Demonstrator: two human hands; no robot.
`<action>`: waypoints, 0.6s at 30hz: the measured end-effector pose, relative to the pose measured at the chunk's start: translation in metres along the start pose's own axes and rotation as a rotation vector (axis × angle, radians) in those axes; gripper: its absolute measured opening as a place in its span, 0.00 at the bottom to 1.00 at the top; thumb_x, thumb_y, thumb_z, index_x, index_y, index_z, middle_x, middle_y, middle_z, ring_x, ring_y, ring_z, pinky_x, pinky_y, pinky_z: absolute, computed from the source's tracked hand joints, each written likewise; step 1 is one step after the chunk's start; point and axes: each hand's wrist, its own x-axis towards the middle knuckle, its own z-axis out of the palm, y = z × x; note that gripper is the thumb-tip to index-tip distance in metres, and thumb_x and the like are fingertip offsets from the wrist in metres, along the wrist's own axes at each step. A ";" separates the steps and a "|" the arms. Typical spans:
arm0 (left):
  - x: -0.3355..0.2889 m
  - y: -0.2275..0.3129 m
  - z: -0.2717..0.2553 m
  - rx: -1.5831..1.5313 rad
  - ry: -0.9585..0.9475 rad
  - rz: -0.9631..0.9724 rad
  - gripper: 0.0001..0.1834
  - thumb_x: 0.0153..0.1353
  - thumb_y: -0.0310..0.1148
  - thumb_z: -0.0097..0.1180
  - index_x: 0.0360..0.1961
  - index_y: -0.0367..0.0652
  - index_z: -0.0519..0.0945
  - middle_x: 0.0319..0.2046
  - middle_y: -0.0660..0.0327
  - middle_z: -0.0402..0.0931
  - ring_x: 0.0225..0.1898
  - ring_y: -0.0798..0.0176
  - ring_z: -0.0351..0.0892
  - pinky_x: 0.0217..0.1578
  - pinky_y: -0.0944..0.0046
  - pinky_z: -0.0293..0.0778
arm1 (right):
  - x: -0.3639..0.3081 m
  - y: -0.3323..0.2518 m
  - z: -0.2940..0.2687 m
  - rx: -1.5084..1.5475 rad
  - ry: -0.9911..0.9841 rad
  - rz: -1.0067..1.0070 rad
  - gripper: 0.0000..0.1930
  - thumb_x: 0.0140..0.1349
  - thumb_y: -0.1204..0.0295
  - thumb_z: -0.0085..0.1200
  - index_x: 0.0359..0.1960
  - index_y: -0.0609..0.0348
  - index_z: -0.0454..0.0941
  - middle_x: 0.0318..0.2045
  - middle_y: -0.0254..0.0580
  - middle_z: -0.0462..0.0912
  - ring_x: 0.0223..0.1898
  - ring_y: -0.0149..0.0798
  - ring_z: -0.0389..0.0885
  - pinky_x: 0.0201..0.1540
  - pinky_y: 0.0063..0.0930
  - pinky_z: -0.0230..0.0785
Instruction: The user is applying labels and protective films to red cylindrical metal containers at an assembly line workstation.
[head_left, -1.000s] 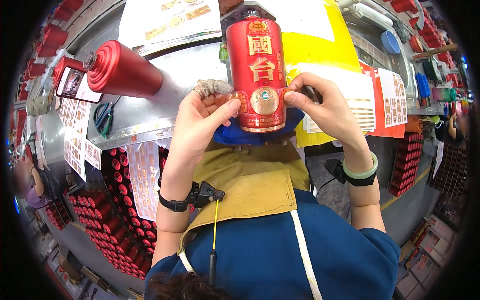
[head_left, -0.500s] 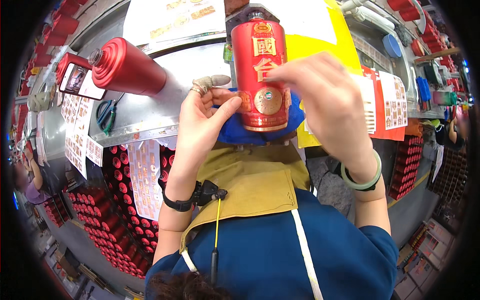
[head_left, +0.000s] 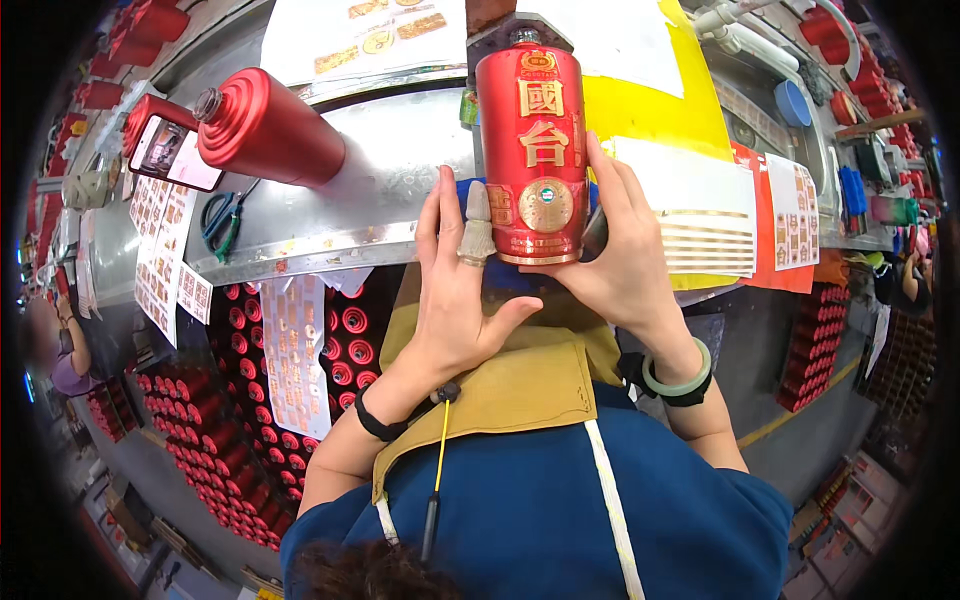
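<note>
A red bottle (head_left: 530, 130) with gold lettering and gold decals lies on its back in front of me, its dark neck pointing away. My right hand (head_left: 630, 265) grips its lower right side, fingers along the edge and thumb under the base. Beside the lower left of the bottle, my left hand (head_left: 450, 310) is spread with nothing in it, the thumb stretched out toward the base. One left finger wears a pale ribbed finger cot (head_left: 477, 235). Part of a blue support (head_left: 465, 188) shows beneath the bottle.
At left, a plain red bottle (head_left: 270, 130) stands by a phone (head_left: 175, 155), scissors (head_left: 222, 222) and decal sheets (head_left: 160, 250). Right of the bottle lie white strips (head_left: 700, 240) on yellow sheeting (head_left: 650, 110). Many red bottles (head_left: 215, 450) are stacked below the metal bench (head_left: 400, 140).
My right hand has dropped from above the bottle's front to grip its lower right side. My left hand has left the decal area and opened flat. The view has shifted slightly.
</note>
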 end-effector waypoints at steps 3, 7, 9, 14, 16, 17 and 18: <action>0.005 0.006 -0.003 0.003 0.007 -0.029 0.51 0.62 0.58 0.65 0.76 0.37 0.60 0.80 0.35 0.38 0.78 0.31 0.42 0.74 0.37 0.47 | 0.002 0.002 -0.009 0.128 -0.035 0.009 0.58 0.38 0.65 0.84 0.72 0.70 0.63 0.58 0.55 0.78 0.61 0.51 0.79 0.63 0.38 0.72; 0.019 0.017 -0.010 0.194 -0.085 0.112 0.57 0.50 0.46 0.79 0.76 0.38 0.59 0.79 0.37 0.42 0.78 0.32 0.44 0.73 0.37 0.50 | 0.006 -0.001 -0.018 0.281 -0.006 -0.016 0.54 0.40 0.63 0.83 0.69 0.73 0.67 0.56 0.57 0.80 0.53 0.53 0.83 0.60 0.40 0.72; 0.021 0.018 -0.012 0.021 0.051 -0.068 0.62 0.42 0.40 0.83 0.76 0.36 0.57 0.78 0.35 0.44 0.75 0.30 0.49 0.73 0.39 0.55 | 0.009 -0.009 -0.019 0.311 0.028 -0.023 0.54 0.39 0.62 0.83 0.69 0.70 0.68 0.53 0.54 0.80 0.50 0.51 0.83 0.56 0.40 0.75; 0.044 0.013 -0.017 -0.006 0.071 -0.033 0.66 0.42 0.37 0.84 0.77 0.33 0.53 0.75 0.39 0.53 0.75 0.35 0.55 0.72 0.43 0.60 | 0.003 -0.019 -0.018 -0.021 0.004 -0.047 0.53 0.40 0.60 0.83 0.70 0.60 0.70 0.51 0.52 0.77 0.47 0.48 0.82 0.48 0.39 0.78; 0.047 0.007 -0.010 -0.135 0.069 -0.046 0.62 0.44 0.35 0.84 0.76 0.35 0.57 0.69 0.45 0.67 0.68 0.47 0.71 0.67 0.52 0.68 | 0.003 -0.018 -0.024 0.081 -0.049 -0.077 0.49 0.46 0.59 0.81 0.70 0.60 0.69 0.54 0.54 0.75 0.53 0.51 0.77 0.58 0.42 0.73; 0.047 0.006 -0.009 -0.136 0.065 -0.045 0.62 0.44 0.35 0.84 0.76 0.35 0.57 0.69 0.45 0.67 0.68 0.47 0.71 0.67 0.52 0.68 | 0.005 -0.014 -0.029 0.081 -0.047 -0.074 0.49 0.46 0.59 0.81 0.70 0.60 0.69 0.54 0.54 0.75 0.53 0.51 0.77 0.58 0.42 0.73; 0.048 0.005 -0.008 -0.143 0.071 -0.035 0.61 0.45 0.35 0.83 0.76 0.34 0.57 0.69 0.42 0.65 0.68 0.43 0.70 0.67 0.51 0.69 | 0.006 -0.010 -0.035 0.085 -0.065 -0.077 0.45 0.51 0.61 0.77 0.70 0.62 0.68 0.55 0.55 0.75 0.55 0.51 0.75 0.61 0.43 0.69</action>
